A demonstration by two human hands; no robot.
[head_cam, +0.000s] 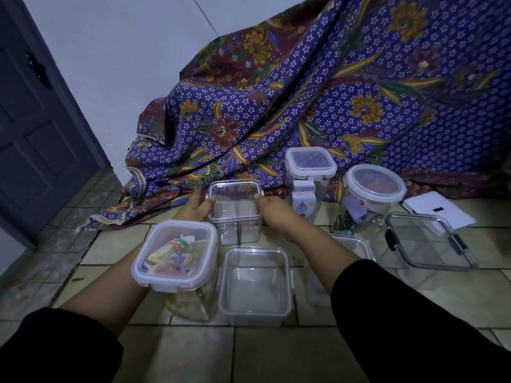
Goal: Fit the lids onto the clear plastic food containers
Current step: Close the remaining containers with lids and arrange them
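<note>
On tiled floor (276, 355), flat left hand (200, 207) presses, right hand (272, 214) grips, container lid (235, 189).

The middle square container (235, 225) and its lid (234, 190) are clear, glossy plastic. The open tub (255, 288) nearer looks faintly frosted. The floor tiles (276, 352) are smooth, dull-glazed and scuffed. The draped batik cloth (345, 92) is soft, matt printed fabric; the sleeves (414, 327) are matt black cloth.
</note>
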